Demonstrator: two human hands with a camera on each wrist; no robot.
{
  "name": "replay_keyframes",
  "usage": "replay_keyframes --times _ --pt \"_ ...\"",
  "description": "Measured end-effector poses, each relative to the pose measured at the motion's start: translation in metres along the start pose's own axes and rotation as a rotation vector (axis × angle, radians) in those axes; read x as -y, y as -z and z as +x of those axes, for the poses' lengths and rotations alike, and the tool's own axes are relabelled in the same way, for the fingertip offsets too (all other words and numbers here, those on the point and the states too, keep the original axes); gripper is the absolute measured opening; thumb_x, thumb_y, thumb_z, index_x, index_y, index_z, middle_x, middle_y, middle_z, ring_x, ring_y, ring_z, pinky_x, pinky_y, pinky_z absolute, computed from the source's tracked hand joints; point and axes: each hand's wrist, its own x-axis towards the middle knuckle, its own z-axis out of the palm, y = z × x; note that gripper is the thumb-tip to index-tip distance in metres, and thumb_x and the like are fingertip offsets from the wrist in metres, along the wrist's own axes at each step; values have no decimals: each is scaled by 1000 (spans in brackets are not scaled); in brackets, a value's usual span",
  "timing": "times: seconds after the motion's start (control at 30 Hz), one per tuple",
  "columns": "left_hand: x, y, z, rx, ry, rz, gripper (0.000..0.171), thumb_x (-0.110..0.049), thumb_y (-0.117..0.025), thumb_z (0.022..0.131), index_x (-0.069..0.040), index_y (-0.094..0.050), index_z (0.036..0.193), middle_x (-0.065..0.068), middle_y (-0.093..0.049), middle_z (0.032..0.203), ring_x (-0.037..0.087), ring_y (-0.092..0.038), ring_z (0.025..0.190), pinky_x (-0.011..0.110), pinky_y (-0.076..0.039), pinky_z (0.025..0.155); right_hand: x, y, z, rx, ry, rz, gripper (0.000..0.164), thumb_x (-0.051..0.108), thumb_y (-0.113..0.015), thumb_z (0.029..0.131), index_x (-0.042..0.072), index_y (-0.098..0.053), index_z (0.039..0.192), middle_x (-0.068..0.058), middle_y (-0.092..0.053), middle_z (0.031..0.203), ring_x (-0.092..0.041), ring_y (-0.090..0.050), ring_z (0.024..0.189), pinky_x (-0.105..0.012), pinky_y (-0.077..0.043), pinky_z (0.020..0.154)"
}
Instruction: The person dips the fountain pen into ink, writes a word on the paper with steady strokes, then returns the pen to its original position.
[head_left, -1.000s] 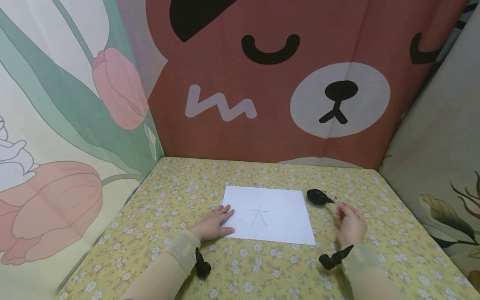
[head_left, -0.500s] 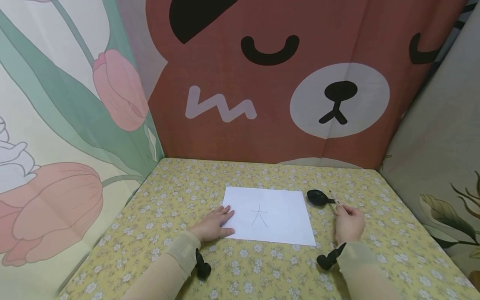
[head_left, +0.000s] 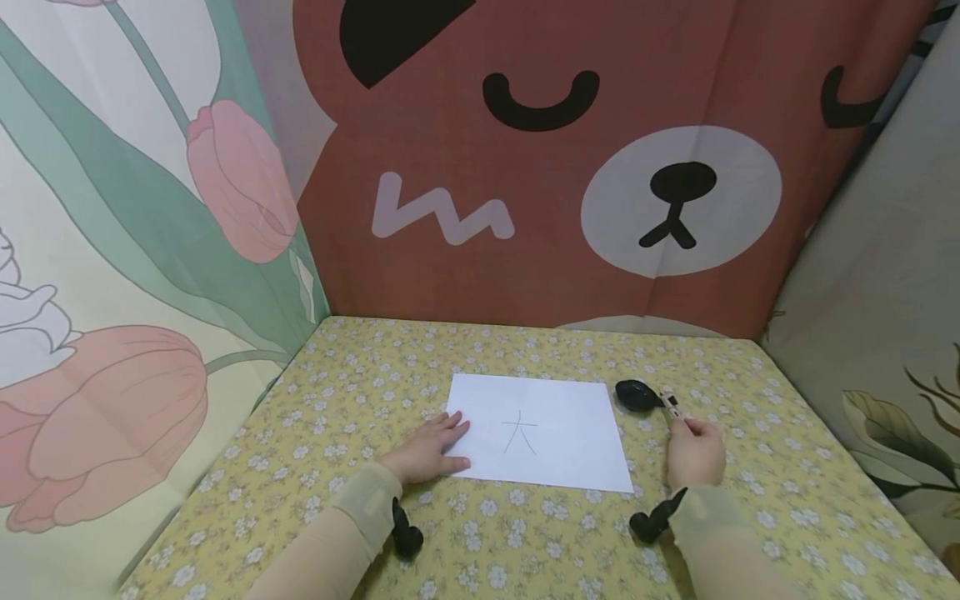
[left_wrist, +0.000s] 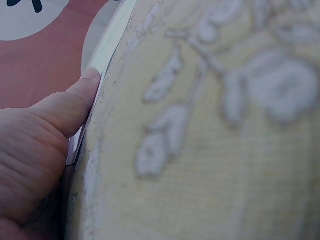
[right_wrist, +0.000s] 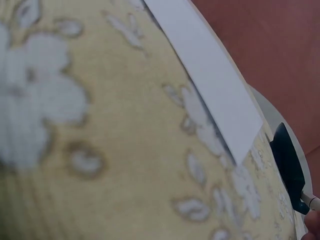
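Note:
My left hand (head_left: 425, 450) lies with fingers spread on the left edge of a white sheet of paper (head_left: 577, 442). Thin lines forming the character 大 (head_left: 520, 432) are drawn on the sheet. In the left wrist view the thumb (left_wrist: 75, 100) rests along the paper's edge. To the right of the sheet, my right hand (head_left: 696, 454) pinches a slim pale stick with dark marks (head_left: 670, 405), its kind unclear. The stick overlaps the short handle of a black, rounded, pan-like thing (head_left: 636, 396) on the table. In the right wrist view only fingertips (right_wrist: 312, 225) show beside the stick.
A yellow cloth with white flowers (head_left: 525, 542) covers the table. Behind it hangs a brown bear-print curtain (head_left: 540, 275); a tulip-print curtain (head_left: 247, 192) borders the left, a leaf-print one (head_left: 862, 292) the right. Black wrist cameras (head_left: 651, 525) sit on both sleeves.
My right hand has shifted slightly left and turned, bringing the pale stick's tip down beside the black thing's handle. The left hand and paper have stayed in place.

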Motion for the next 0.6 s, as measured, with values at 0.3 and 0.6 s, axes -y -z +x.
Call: replay_keyframes --times 0.3,0.6 --pt "-1 1 -1 -1 -2 -8 72 -48 -57 94 -13 -32 151 6 -17 160 31 -9 146 55 -10 115 1 7 -9 38 35 -138 48 43 -43 97 7 -60 124 -16 -62 115 -35 -55 98 -48 -37 77" --pt "-3 2 -2 0 -11 -6 71 -46 -57 94 -12 -32 151 7 -17 160 32 -9 146 55 -10 115 2 6 -15 16 48 -161 44 37 -45 98 4 -62 121 -21 -59 115 -44 -37 114 -64 -18 94"
